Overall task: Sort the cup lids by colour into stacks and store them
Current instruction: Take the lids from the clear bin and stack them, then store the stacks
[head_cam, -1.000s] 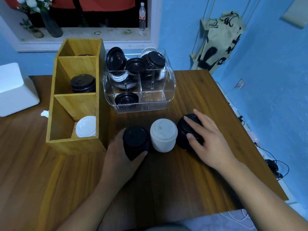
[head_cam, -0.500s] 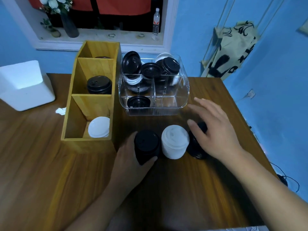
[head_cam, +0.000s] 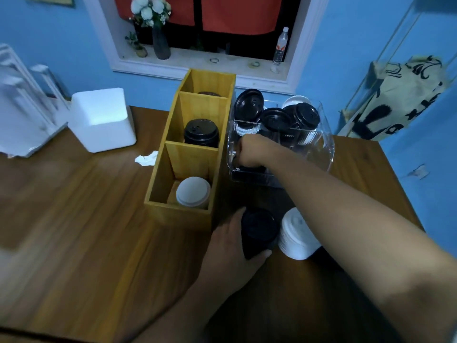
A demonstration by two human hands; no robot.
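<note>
1. The wooden table [head_cam: 86, 243] carries all items.

2. The wooden organiser [head_cam: 178, 214] stands lengthwise at centre and has three compartments in a row. The clear bin [head_cam: 326, 149] stands just beside its right wall. The white box [head_cam: 101, 117] sits well apart on the far left.

3. My right hand [head_cam: 249, 151] reaches across from the right, into the front left section of the clear bin. Its fingers are curled downward over a single black lid [head_cam: 249, 168] at the bottom. Contact is hidden by my knuckles, so I cannot tell whether I am gripping that lid.

4. My left hand [head_cam: 230, 246] is on the table in front of the organiser. It grips the table black stack [head_cam: 258, 229], fingers round the left side and thumb on the near side.

5. The table white stack [head_cam: 296, 233] stands just to the right of the table black stack, partly hidden under my right forearm.

6. Stored lids:
- middle compartment: stored black stack [head_cam: 201, 133], upright;
- near compartment: stored white stack [head_cam: 193, 191], against the right wall;
- far compartment: a dark rim only, too hidden to identify.

7. Loose black lids [head_cam: 275, 120] lean unsorted in the rear of the clear bin.

8. A crumpled tissue [head_cam: 146, 158] lies just left of the organiser.
</note>
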